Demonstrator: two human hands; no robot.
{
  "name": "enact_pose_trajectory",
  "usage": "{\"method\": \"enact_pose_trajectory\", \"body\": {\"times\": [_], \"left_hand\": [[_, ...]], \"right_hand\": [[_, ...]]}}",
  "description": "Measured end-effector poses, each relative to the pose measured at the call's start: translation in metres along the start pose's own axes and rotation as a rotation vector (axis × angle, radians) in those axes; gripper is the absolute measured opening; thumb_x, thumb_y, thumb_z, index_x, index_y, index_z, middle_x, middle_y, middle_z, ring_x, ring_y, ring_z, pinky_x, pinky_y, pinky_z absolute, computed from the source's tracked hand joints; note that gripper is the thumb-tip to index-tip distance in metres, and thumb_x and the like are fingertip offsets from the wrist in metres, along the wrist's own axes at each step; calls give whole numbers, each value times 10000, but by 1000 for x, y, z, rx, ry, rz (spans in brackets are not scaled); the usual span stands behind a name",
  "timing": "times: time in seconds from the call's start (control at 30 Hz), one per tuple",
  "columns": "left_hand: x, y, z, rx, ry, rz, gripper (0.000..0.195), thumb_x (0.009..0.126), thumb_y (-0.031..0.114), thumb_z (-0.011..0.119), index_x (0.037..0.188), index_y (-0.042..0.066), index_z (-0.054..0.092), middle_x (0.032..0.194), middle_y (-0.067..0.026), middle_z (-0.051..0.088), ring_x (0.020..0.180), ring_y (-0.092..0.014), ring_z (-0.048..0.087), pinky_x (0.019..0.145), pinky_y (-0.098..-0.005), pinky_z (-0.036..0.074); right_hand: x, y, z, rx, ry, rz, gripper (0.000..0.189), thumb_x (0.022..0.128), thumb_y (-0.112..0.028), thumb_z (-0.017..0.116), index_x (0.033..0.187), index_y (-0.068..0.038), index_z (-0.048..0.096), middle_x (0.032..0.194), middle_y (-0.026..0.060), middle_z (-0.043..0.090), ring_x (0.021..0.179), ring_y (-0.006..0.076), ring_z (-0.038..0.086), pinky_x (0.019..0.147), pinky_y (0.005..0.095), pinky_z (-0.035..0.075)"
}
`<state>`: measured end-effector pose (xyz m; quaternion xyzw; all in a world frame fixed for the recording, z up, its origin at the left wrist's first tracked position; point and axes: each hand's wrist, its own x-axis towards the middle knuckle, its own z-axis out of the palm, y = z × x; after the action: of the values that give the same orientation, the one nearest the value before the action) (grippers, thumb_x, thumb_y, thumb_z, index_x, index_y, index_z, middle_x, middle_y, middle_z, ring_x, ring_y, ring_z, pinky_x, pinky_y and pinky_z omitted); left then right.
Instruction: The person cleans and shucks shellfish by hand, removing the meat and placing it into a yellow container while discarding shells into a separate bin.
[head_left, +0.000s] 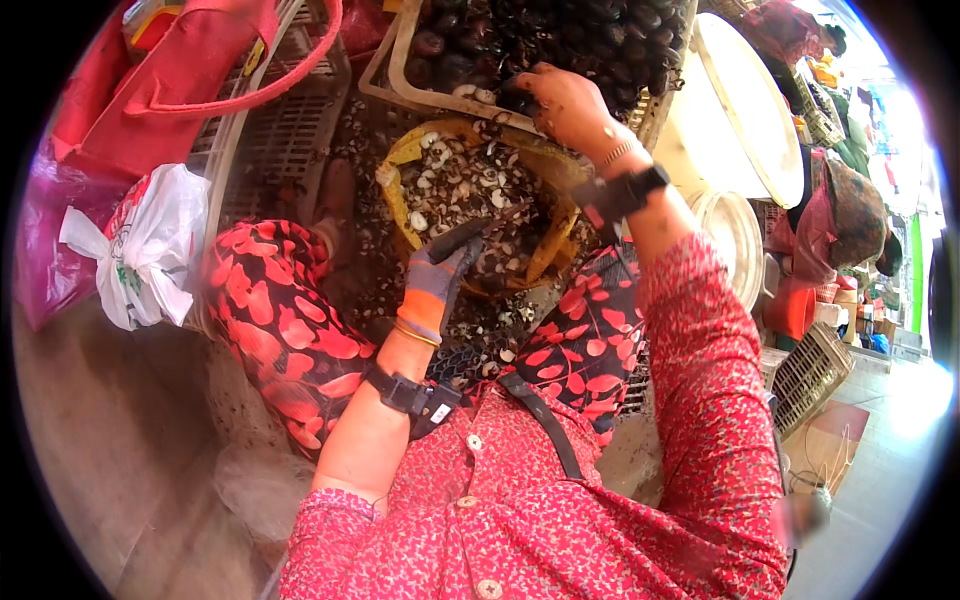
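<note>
My left hand (444, 266), in a grey and orange glove with dark fingers, is over an open yellow sack (396, 199) between my knees. A thin, dark, pointed tool (510, 214) sticks out from its fingers; it looks like a narrow blade. Pale curved pieces and dark scraps (457, 176) fill the sack. Bare, my right hand (562, 101) reaches over the near rim of a plastic crate (480, 112) heaped with dark, glossy, roundish pieces (615, 37), whose kind I cannot tell. Its fingertips are among them, so any hold is hidden.
Slatted crates (281, 142) stand at the left, with a red bag (187, 75) and a knotted white plastic bag (142, 247). A large pale tub (739, 105) and a round lid (731, 240) are at the right. Other people (855, 210) are beyond. Scraps litter the ground.
</note>
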<state>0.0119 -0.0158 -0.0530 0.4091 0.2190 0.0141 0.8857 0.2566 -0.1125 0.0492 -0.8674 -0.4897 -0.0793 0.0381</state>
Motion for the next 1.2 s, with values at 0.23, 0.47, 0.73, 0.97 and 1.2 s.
{"method": "enact_pose_trajectory", "body": {"times": [0.23, 0.47, 0.73, 0.97, 1.2], "left_hand": [[0, 12, 4, -19, 9, 12, 273, 846, 121, 606, 1107, 41, 614, 933, -6, 643, 751, -54, 547, 673, -185, 436], [-6, 21, 11, -248, -12, -174, 208, 875, 289, 580, 961, 102, 608, 820, 5, 628, 566, -44, 488, 487, -195, 395], [-29, 28, 22, -38, -312, -32, 340, 862, 192, 589, 1160, 32, 552, 1047, -63, 626, 887, -132, 621, 702, -211, 497], [-38, 41, 24, -42, -301, -222, 332, 835, 112, 611, 1155, 36, 567, 1006, -51, 637, 865, -132, 613, 717, -284, 520], [-19, 21, 8, 288, -237, 191, 207, 825, 3, 562, 1010, 19, 653, 1034, -64, 642, 888, -128, 598, 781, -255, 489]], "right_hand": [[18, 16, 10, -78, -212, -57, 280, 744, -104, 578, 1020, -116, 626, 818, 116, 622, 796, 282, 608, 662, 367, 500], [-83, -74, -9, 579, 24, 40, 205, 762, -44, 594, 955, -98, 632, 748, 113, 613, 597, 232, 586, 532, 304, 470], [-150, -132, 14, 1836, -89, 828, 256, 829, -94, 562, 1067, -2, 535, 956, 138, 596, 851, 255, 613, 731, 360, 528], [-162, -128, 5, 1493, 27, 717, 304, 767, -91, 678, 1037, 3, 574, 843, 74, 554, 725, 150, 562, 638, 259, 492], [-174, -126, -11, 1352, 151, 623, 328, 739, -97, 735, 1024, 4, 607, 834, 16, 635, 691, 57, 562, 621, 196, 475]]}}
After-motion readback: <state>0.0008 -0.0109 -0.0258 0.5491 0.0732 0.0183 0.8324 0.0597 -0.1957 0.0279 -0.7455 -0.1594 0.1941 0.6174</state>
